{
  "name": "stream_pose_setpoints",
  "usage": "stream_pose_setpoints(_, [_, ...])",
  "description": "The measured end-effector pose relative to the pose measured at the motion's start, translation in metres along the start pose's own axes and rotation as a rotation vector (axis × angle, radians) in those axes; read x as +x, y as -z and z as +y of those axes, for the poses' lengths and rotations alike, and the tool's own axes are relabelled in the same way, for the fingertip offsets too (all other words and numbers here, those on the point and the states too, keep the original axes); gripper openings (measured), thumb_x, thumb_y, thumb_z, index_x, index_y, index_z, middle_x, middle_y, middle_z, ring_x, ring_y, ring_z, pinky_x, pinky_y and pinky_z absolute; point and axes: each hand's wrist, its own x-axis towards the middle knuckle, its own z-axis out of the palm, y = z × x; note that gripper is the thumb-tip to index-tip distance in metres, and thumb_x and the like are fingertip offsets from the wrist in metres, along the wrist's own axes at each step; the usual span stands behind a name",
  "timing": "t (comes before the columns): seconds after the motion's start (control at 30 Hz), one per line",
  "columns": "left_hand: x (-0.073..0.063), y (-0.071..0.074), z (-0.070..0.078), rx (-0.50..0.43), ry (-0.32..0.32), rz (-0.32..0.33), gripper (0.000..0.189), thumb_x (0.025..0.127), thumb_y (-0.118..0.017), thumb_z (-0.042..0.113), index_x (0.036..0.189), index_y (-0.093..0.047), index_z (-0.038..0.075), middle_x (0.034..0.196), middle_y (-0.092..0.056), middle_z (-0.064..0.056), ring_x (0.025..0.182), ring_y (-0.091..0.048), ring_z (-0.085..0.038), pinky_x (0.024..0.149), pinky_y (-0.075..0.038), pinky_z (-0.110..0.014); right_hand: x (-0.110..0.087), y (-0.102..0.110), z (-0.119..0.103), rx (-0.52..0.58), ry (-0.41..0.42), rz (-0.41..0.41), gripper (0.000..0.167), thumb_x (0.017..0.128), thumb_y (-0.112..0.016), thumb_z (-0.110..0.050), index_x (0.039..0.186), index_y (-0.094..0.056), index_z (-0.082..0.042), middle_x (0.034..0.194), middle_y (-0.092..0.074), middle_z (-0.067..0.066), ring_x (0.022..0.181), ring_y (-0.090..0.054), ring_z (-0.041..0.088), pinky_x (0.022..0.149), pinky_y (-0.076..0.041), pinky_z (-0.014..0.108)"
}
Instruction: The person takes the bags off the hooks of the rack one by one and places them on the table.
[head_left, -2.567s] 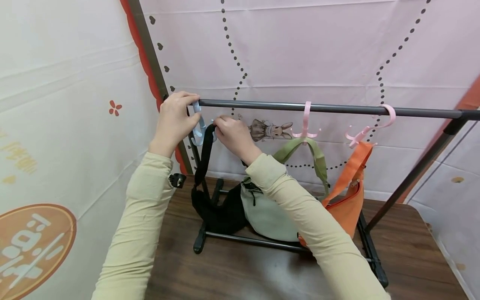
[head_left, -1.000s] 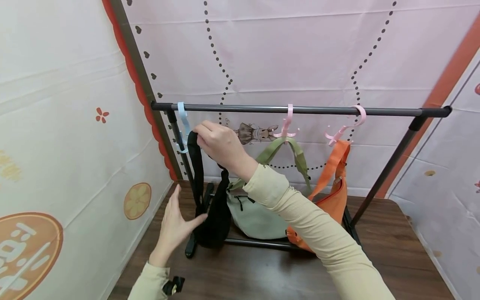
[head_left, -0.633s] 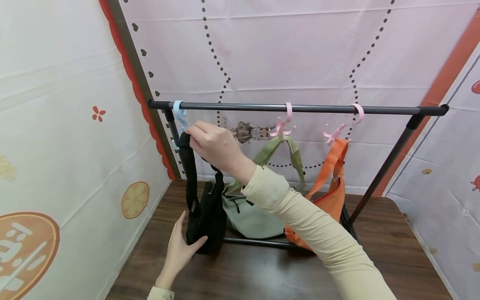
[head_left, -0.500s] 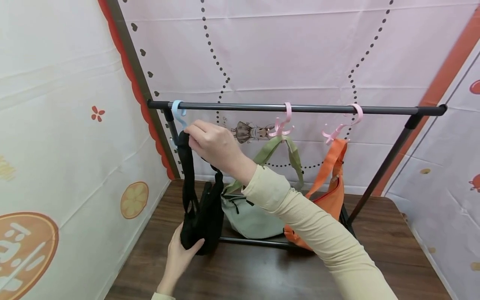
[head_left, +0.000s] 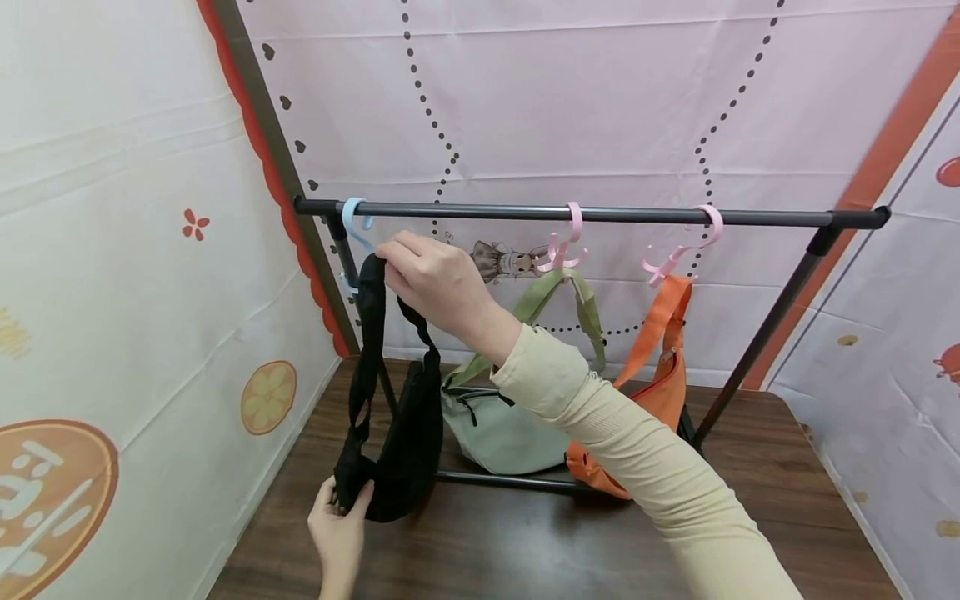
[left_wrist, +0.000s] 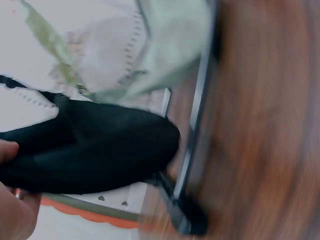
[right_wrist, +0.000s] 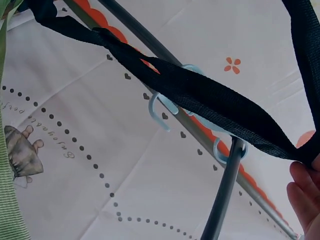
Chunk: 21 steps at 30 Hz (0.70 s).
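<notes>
A black sling bag (head_left: 408, 442) hangs in front of the rack's left end, held by both hands. My right hand (head_left: 442, 279) pinches the top of its strap (head_left: 371, 317), which forms a tall loop. Low at the left, my left hand (head_left: 341, 525) grips the lower end of the bag, thumb in front. A light blue hook (head_left: 351, 218) hangs on the bar right behind the strap; its prongs show behind the strap in the right wrist view. In the left wrist view the black bag (left_wrist: 100, 145) stretches out from my fingers, its bottom near the rack's foot.
A black rack (head_left: 480, 212) stands on the brown wooden table (head_left: 525, 550). From one pink hook (head_left: 558, 242) hangs a pale green bag (head_left: 502, 433) by its olive strap. An orange bag (head_left: 663, 392) hangs from another pink hook (head_left: 678, 254). Printed cloth walls enclose the table.
My left hand has come off the blue hook, dropped down and taken hold of the bag's lower end, drawing it left and forward. My right hand keeps the strap, now away from the hook.
</notes>
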Motion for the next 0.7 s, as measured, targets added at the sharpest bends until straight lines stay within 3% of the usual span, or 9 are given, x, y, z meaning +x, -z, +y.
stream_pose_setpoints(0.1, [0.001, 0.008, 0.003, -0.208, 0.084, -0.013, 0.031, 0.076, -0.071, 0.0, 0.106, -0.061, 0.0, 0.092, -0.064, -0.009, 0.081, -0.06, -0.016, 0.069, -0.049, -0.02, -0.003, -0.002, 0.002, 0.024, -0.029, -0.009, 0.018, 0.087, -0.049, -0.001, 0.09, -0.066, -0.003, 0.086, -0.065, 0.004, 0.066, -0.058, 0.011, 0.06, -0.048, 0.018])
stream_pose_setpoints(0.17, [0.003, 0.015, -0.013, -0.274, 0.14, 0.005, 0.035, 0.075, -0.07, -0.003, 0.108, -0.06, -0.003, 0.097, -0.063, -0.015, 0.086, -0.06, -0.02, 0.073, -0.05, -0.022, -0.006, -0.004, 0.003, 0.039, -0.049, -0.015, 0.019, 0.086, -0.049, 0.0, 0.09, -0.067, -0.003, 0.087, -0.065, 0.004, 0.066, -0.059, 0.011, 0.059, -0.048, 0.018])
stream_pose_setpoints(0.23, [0.005, 0.021, -0.027, -0.246, 0.168, 0.019, 0.036, 0.075, -0.072, 0.001, 0.109, -0.061, -0.001, 0.1, -0.063, -0.014, 0.088, -0.06, -0.022, 0.075, -0.05, -0.024, -0.009, -0.007, 0.005, 0.049, -0.066, -0.019, 0.019, 0.086, -0.049, 0.001, 0.09, -0.067, -0.003, 0.087, -0.066, 0.004, 0.066, -0.059, 0.012, 0.058, -0.048, 0.019])
stream_pose_setpoints(0.27, [0.006, 0.026, -0.047, -0.196, 0.167, 0.033, 0.04, 0.074, -0.074, 0.005, 0.112, -0.061, 0.001, 0.102, -0.063, -0.013, 0.09, -0.06, -0.022, 0.075, -0.05, -0.023, -0.01, -0.008, 0.005, 0.05, -0.075, -0.024, 0.018, 0.086, -0.049, 0.001, 0.09, -0.067, -0.003, 0.087, -0.066, 0.004, 0.066, -0.059, 0.012, 0.057, -0.048, 0.019])
stream_pose_setpoints(0.33, [0.007, 0.033, -0.068, -0.16, 0.154, 0.05, 0.042, 0.073, -0.075, 0.007, 0.112, -0.061, 0.001, 0.103, -0.063, -0.014, 0.09, -0.06, -0.022, 0.073, -0.051, -0.024, -0.013, -0.01, 0.007, 0.052, -0.091, -0.034, 0.018, 0.086, -0.049, 0.001, 0.09, -0.067, -0.003, 0.087, -0.066, 0.004, 0.067, -0.06, 0.013, 0.058, -0.048, 0.02])
stream_pose_setpoints(0.37, [0.007, 0.035, -0.065, -0.155, 0.144, 0.046, 0.041, 0.073, -0.075, 0.008, 0.111, -0.062, 0.001, 0.101, -0.063, -0.014, 0.09, -0.06, -0.022, 0.074, -0.051, -0.024, -0.014, -0.011, 0.008, 0.054, -0.099, -0.039, 0.018, 0.086, -0.049, 0.001, 0.09, -0.066, -0.003, 0.088, -0.066, 0.004, 0.068, -0.06, 0.013, 0.059, -0.049, 0.02])
stream_pose_setpoints(0.43, [0.006, 0.036, -0.046, -0.201, 0.105, 0.019, 0.038, 0.075, -0.073, 0.002, 0.11, -0.061, -0.002, 0.101, -0.064, -0.014, 0.091, -0.06, -0.021, 0.076, -0.05, -0.022, -0.016, -0.014, 0.009, 0.052, -0.117, -0.053, 0.018, 0.086, -0.05, 0.001, 0.09, -0.066, -0.003, 0.088, -0.066, 0.005, 0.069, -0.061, 0.014, 0.06, -0.049, 0.021])
stream_pose_setpoints(0.63, [-0.001, 0.024, 0.081, -0.163, 0.173, 0.005, 0.033, 0.076, -0.07, -0.001, 0.107, -0.061, -0.01, 0.094, -0.068, -0.003, 0.091, -0.062, -0.013, 0.079, -0.048, -0.019, -0.025, -0.023, 0.014, 0.034, -0.178, -0.11, 0.017, 0.086, -0.05, 0.0, 0.092, -0.066, -0.004, 0.088, -0.066, 0.005, 0.069, -0.061, 0.014, 0.059, -0.049, 0.023])
stream_pose_setpoints(0.7, [-0.003, 0.024, 0.111, -0.128, 0.227, 0.011, 0.034, 0.076, -0.07, -0.001, 0.107, -0.062, -0.009, 0.092, -0.069, 0.003, 0.09, -0.062, -0.008, 0.079, -0.048, -0.019, -0.028, -0.027, 0.014, 0.036, -0.2, -0.136, 0.017, 0.086, -0.051, 0.0, 0.092, -0.066, -0.004, 0.086, -0.065, 0.005, 0.067, -0.06, 0.014, 0.057, -0.049, 0.023])
